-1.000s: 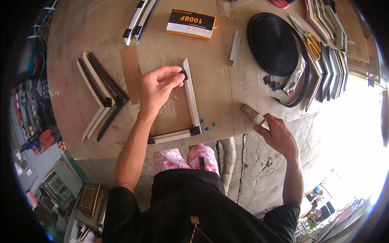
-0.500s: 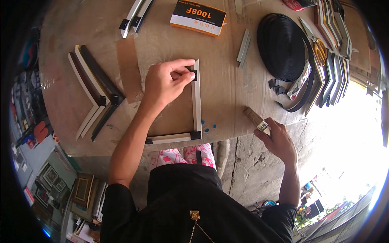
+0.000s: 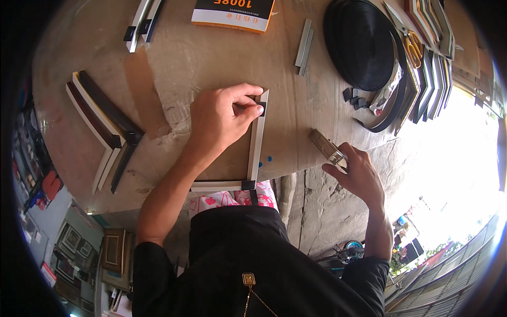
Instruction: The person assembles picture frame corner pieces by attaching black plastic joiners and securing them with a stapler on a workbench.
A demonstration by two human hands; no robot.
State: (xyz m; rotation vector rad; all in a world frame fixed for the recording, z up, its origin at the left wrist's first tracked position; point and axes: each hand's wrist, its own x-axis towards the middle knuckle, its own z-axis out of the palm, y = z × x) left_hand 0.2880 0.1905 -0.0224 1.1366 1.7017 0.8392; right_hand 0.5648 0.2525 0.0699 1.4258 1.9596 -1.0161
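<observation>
Near the front edge of the table lies an L-shaped white picture frame moulding, with a black piece at its near right corner. My left hand is closed at the far end of its upright side, thumb and fingers pinching the strip where a small dark piece shows. The fingers hide most of that dark piece. To the right, beyond the table edge, my right hand grips a metal staple gun, whose nose points up and left. The staple gun is apart from the moulding.
V-shaped moulding samples lie at left. A black-and-orange box and grey staple strips lie farther back. At right are a coil of black band, small black pieces, yellow-handled scissors and more corner samples.
The view has shifted, so the table things sit farther left and mostly higher. The moulding has tilted slightly and drawn nearer to me, with my left hand still on it. The staple gun stays in my right hand.
</observation>
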